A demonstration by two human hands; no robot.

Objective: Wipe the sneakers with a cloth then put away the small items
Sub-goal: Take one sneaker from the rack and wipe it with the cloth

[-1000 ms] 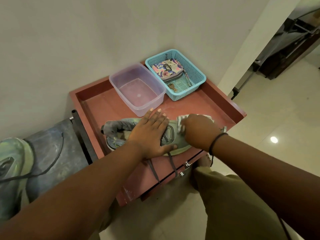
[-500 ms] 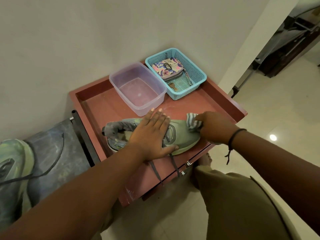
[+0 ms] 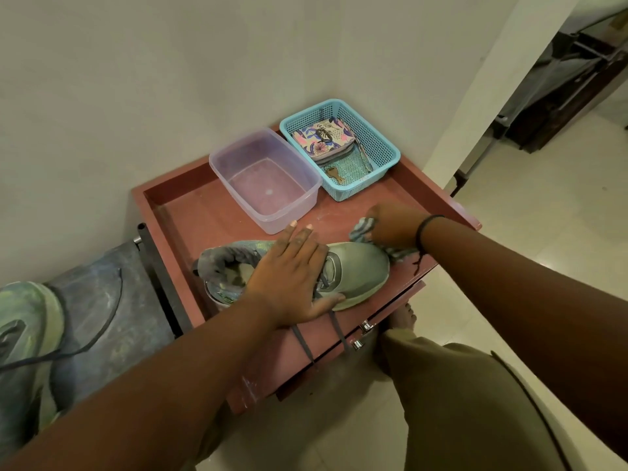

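Note:
A grey-green sneaker (image 3: 360, 266) lies on the red tabletop (image 3: 190, 219), toe pointing right. My left hand (image 3: 289, 277) presses flat on its laces and tongue, thumb along the near sole. At the toe's far side my right hand (image 3: 390, 226) grips a bunched grey cloth (image 3: 362, 229), which touches the toe. A second sneaker (image 3: 23, 338) rests on a dusty dark surface at the far left. A blue basket (image 3: 380, 141) at the back holds a patterned wallet (image 3: 323, 137) and a key (image 3: 334, 175).
A clear plastic tub (image 3: 265, 178) stands left of the basket, behind the sneaker. The table has raised rims and sits against a white wall. Drawer knobs (image 3: 360, 334) show at its front edge. My leg and bare foot are below on the tiled floor.
My right hand has drawn the cloth from the sneaker's middle out to the right and back, off the toe tip. My left hand has stayed pressed on the shoe.

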